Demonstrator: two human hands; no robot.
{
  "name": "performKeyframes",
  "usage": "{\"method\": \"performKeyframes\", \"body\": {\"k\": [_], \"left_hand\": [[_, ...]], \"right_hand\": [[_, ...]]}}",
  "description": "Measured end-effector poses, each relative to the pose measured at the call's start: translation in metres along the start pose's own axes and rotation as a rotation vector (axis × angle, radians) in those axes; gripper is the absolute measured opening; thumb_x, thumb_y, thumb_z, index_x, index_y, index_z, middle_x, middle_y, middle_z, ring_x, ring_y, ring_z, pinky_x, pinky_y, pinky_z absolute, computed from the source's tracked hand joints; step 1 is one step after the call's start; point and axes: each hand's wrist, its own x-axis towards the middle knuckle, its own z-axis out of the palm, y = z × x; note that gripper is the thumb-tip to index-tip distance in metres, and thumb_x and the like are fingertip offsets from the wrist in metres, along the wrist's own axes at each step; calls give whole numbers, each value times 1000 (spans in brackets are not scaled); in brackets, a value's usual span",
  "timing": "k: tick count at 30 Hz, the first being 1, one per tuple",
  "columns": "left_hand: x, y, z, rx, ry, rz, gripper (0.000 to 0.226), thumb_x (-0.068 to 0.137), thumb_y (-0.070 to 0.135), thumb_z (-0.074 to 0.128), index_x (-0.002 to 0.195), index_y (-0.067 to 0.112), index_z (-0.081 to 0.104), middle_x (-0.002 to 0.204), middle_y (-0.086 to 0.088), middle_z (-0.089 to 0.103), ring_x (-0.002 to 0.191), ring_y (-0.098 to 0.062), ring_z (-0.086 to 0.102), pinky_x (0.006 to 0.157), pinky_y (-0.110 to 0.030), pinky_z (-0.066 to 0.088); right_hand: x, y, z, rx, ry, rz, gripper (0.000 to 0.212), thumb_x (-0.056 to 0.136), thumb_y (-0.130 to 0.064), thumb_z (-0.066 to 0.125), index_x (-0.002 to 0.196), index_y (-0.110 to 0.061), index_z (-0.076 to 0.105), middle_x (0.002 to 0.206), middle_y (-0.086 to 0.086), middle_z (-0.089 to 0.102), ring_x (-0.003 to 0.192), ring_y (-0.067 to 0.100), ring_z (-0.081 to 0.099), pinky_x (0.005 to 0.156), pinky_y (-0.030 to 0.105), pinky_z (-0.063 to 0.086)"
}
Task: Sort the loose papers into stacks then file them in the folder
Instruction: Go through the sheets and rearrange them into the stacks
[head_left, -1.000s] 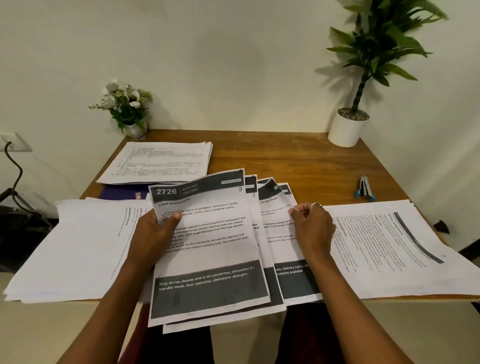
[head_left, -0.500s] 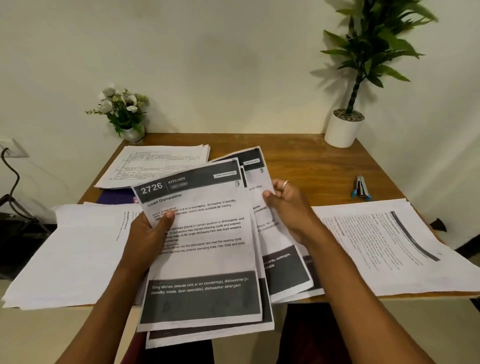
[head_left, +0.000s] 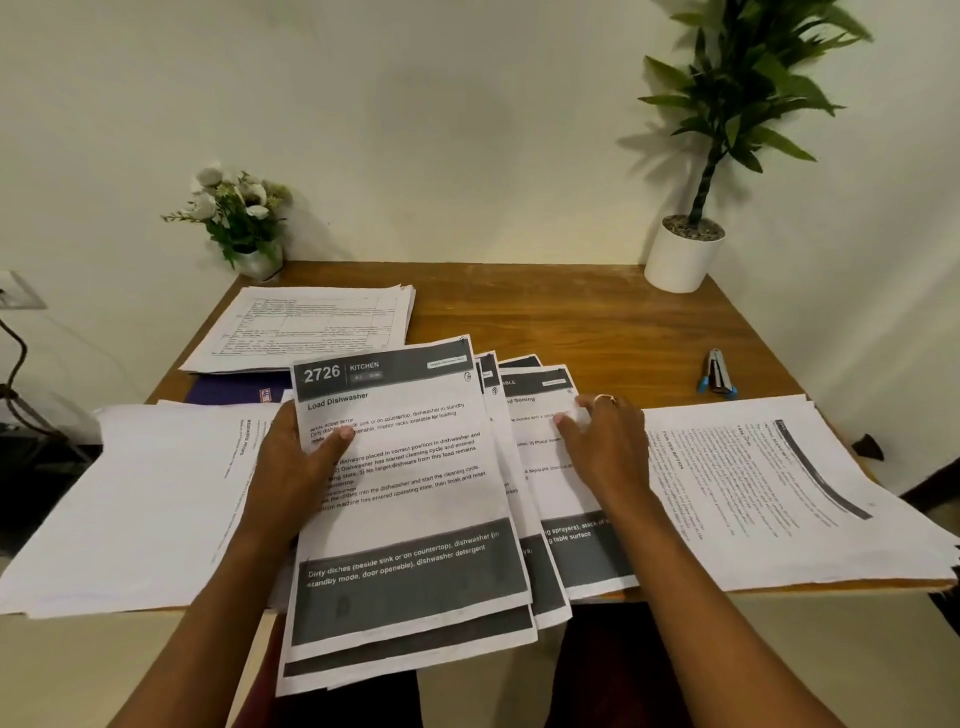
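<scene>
Sorting step, by the look of it: fanned sheets (head_left: 415, 493) overhang near edge of table (head_left: 571, 332), top one headed 2726 Load Dishwasher. Left grip (head_left: 296, 467) clamps fan's left edge, thumb on top. Right grip (head_left: 605, 447) lies flat, fingers straight, on rightmost sheet (head_left: 545, 493), holding nothing. Next move prob. needs that sheet slid free & laid on matching pile: left stack (head_left: 145, 493) or right stack (head_left: 779, 493), either side of fan. Purple folder (head_left: 234, 389) lies beyond, partly under far stack (head_left: 311, 327); filing not begun.
</scene>
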Motion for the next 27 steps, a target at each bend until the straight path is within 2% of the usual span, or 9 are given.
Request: {"method": "performKeyframes", "body": {"k": [3, 7, 9, 11, 14, 17, 21, 24, 27], "left_hand": [[0, 3, 1, 19, -12, 9, 37, 93, 36, 71, 125, 35, 51, 106, 29, 59, 88, 19, 63, 56, -3, 48], [-1, 4, 2, 30, -3, 4, 37, 94, 35, 70, 125, 37, 50, 106, 31, 57, 87, 22, 61, 55, -1, 46], [-1, 5, 1, 30, -1, 15, 36, 94, 35, 70, 124, 37, 50, 106, 29, 59, 89, 21, 62, 56, -2, 47], [-1, 5, 1, 41, 3, 20, 37, 94, 37, 70, 125, 39, 50, 106, 29, 60, 88, 12, 66, 55, -6, 49], [-1, 5, 2, 57, 1, 10, 41, 94, 37, 70, 128, 41, 47, 110, 27, 59, 85, 2, 65, 63, -11, 47], [-1, 2, 3, 57, -3, 0, 44, 94, 36, 70, 133, 36, 48, 117, 15, 61, 90, -1, 64, 68, -13, 48], [0, 1, 3, 71, -8, -14, 49, 94, 36, 70, 138, 31, 48, 125, 10, 61, 93, -5, 64, 70, -17, 50], [0, -1, 4, 73, -7, -29, 52, 94, 36, 71, 140, 29, 47, 130, 7, 61, 101, -15, 65, 74, -24, 53], [0, -2, 3, 71, -7, -41, 54, 94, 36, 71, 142, 27, 47, 134, 3, 62, 108, -22, 66, 80, -33, 57]], "right_hand": [[4, 10, 0, -66, -50, 55, 65, 85, -48, 79, 136, -14, 60, 138, 11, 58, 129, 34, 47, 99, 49, 44], [11, 7, 3, -4, -68, 90, 70, 83, -42, 83, 140, -11, 57, 140, 12, 59, 131, 36, 50, 104, 54, 44], [13, 5, 3, 33, -74, 101, 65, 83, -38, 84, 137, -11, 60, 137, 11, 63, 128, 35, 55, 105, 56, 45], [13, 5, 2, 87, -62, 102, 55, 83, -32, 85, 130, -13, 65, 130, 9, 69, 119, 32, 63, 103, 55, 46], [11, 5, 0, 144, -44, 96, 37, 83, -27, 85, 116, -22, 67, 115, 2, 73, 106, 26, 68, 101, 54, 46], [8, 6, 0, 169, -17, 91, 28, 83, -27, 85, 96, -26, 60, 91, -8, 65, 91, 20, 67, 97, 54, 49], [9, 7, -2, 245, 12, 124, 20, 84, -29, 85, 84, -19, 67, 79, -10, 65, 73, 12, 64, 80, 42, 58], [13, 9, -4, 277, 31, 119, 14, 88, -28, 81, 85, -17, 72, 87, 0, 74, 71, 6, 63, 60, 22, 45], [13, 12, -6, 237, 32, 80, 19, 94, -30, 74, 94, -12, 76, 97, 4, 78, 66, -2, 56, 55, 17, 37]]}}
